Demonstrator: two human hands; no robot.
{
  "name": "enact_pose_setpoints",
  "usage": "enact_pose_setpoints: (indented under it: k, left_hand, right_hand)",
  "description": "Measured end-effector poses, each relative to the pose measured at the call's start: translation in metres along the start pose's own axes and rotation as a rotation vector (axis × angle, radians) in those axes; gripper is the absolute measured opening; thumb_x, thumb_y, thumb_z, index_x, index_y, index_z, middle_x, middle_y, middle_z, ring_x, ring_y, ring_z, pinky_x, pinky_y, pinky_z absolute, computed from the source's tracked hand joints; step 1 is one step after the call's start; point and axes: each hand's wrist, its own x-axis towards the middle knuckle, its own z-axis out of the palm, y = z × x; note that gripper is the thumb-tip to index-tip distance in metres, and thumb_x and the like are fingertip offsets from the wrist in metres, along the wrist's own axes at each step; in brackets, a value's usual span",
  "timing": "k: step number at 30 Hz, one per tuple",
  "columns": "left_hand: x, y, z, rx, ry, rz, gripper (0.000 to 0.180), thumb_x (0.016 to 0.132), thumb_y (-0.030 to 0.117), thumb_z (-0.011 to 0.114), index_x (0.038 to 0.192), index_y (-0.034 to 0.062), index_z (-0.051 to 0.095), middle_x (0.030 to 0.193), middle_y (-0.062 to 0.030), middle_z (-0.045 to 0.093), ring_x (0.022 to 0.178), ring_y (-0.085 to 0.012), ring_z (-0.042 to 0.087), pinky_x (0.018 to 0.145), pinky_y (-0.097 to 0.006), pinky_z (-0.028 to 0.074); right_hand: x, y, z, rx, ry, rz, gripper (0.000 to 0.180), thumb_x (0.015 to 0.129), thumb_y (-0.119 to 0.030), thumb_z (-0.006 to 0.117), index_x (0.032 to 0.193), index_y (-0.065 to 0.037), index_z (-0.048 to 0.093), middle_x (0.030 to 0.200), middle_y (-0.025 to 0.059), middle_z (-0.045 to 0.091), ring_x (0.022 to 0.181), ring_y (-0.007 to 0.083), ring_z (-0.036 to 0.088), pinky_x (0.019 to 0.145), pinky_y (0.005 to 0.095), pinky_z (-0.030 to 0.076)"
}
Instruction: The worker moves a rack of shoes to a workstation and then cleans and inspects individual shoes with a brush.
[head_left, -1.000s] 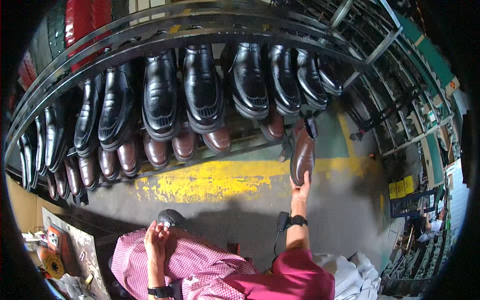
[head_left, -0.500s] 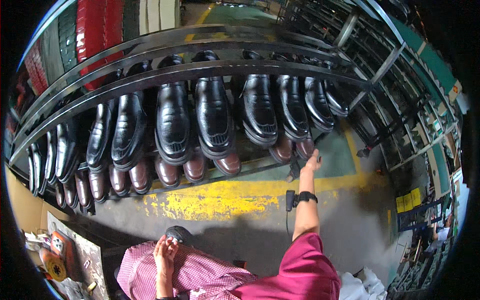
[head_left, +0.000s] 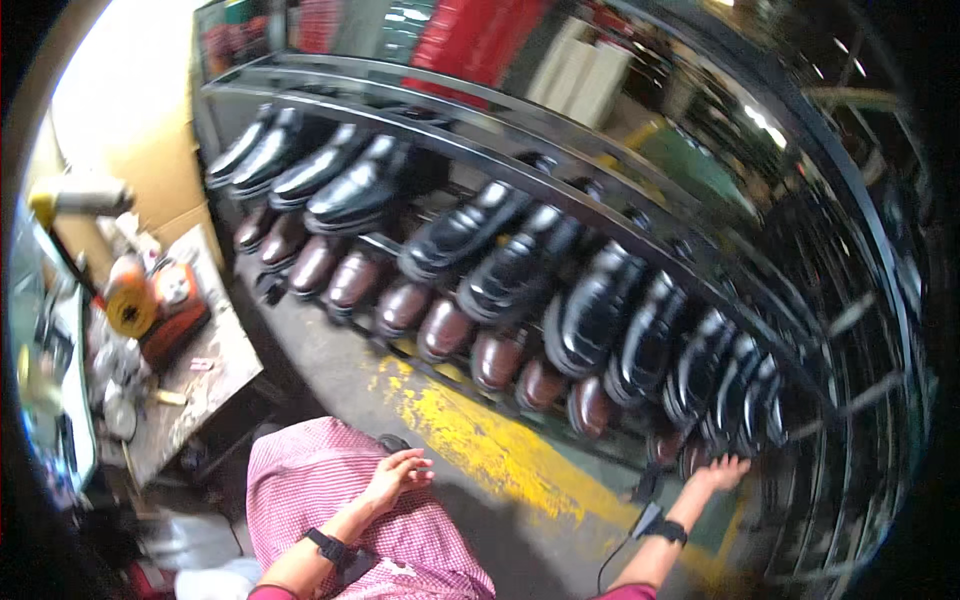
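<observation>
At the lower right my right hand [head_left: 722, 472] reaches to the end of the lower shelf, fingers spread. It is beside the toe of a brown leather shoe [head_left: 697, 458]; whether it touches the shoe I cannot tell. My left hand [head_left: 398, 477] hovers over my pink checked apron [head_left: 320, 460], fingers loosely stretched with nothing visible in them. Black leather shoes [head_left: 597, 310] fill the upper shelf of a metal rack [head_left: 560, 205], toes toward me. Brown shoes [head_left: 498, 357] stand in a row below them. Straps with small devices circle both wrists.
To the left stands a worn workbench [head_left: 215, 370] with an orange tool [head_left: 178, 290], small bottles and clutter. A cardboard sheet [head_left: 160, 150] rises behind it. Yellow floor paint [head_left: 480, 450] runs under the rack. More metal racking [head_left: 850, 400] closes the right side.
My view has turned left and tilted, bringing the workbench further in. The right hand stays by the end brown shoe. My left hand's fingers now point to the right, over the apron.
</observation>
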Motion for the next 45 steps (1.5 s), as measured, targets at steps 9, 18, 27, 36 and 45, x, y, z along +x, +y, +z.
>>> enact_pose_setpoints:
  k: [9,18,27,36,45]
  left_hand:
    - [-0.016,0.021,-0.011,-0.134,0.038,0.085,0.036,0.085,0.013,0.048,0.116,-0.0021,0.040,0.098,-0.0156,0.056,0.083,-0.0258,0.059,0.075,-0.036,0.050]
    - [-0.012,0.002,0.006,-0.022,0.007,0.077,0.040,0.085,0.020,0.048,0.120,0.0013,0.041,0.097,-0.0102,0.056,0.083,-0.0209,0.056,0.074,-0.033,0.047]
    - [-0.018,0.014,0.026,0.007,0.049,0.091,0.037,0.086,0.017,0.045,0.119,-0.0009,0.038,0.094,-0.0117,0.055,0.080,-0.0212,0.056,0.072,-0.034,0.048]
    - [-0.003,0.010,0.040,-0.033,-0.010,-0.002,0.030,0.088,0.006,0.039,0.116,-0.0053,0.040,0.109,-0.0223,0.048,0.098,-0.0299,0.049,0.087,-0.044,0.043]
    - [0.004,-0.003,0.053,0.150,0.017,-0.054,0.029,0.086,0.013,0.044,0.112,0.0009,0.042,0.090,-0.0116,0.057,0.077,-0.0232,0.058,0.072,-0.036,0.049]
  right_hand:
    - [-0.044,-0.035,0.057,-0.143,0.106,-0.209,0.034,0.079,-0.022,0.051,0.089,0.011,0.055,0.090,0.0147,0.057,0.073,0.0239,0.053,0.066,0.0373,0.045]
    - [0.112,-0.038,-0.004,-0.089,0.051,0.098,0.084,0.062,-0.049,0.070,0.120,0.002,0.038,0.116,0.0134,0.048,0.102,0.0241,0.047,0.086,0.0360,0.037]
    - [0.131,-0.042,0.028,-0.064,-0.215,0.229,0.082,0.063,-0.051,0.069,0.115,0.005,0.040,0.108,0.0175,0.053,0.092,0.0230,0.054,0.083,0.0300,0.041]
    - [0.181,-0.045,0.035,-0.156,-0.093,0.136,0.060,0.063,-0.040,0.071,0.098,0.005,0.053,0.091,0.0132,0.058,0.077,0.0230,0.058,0.071,0.0345,0.047]
    - [0.101,-0.067,0.063,0.020,-0.264,-0.212,0.041,0.070,-0.027,0.069,0.099,-0.004,0.051,0.090,0.0072,0.055,0.073,0.0188,0.056,0.056,0.0344,0.050]
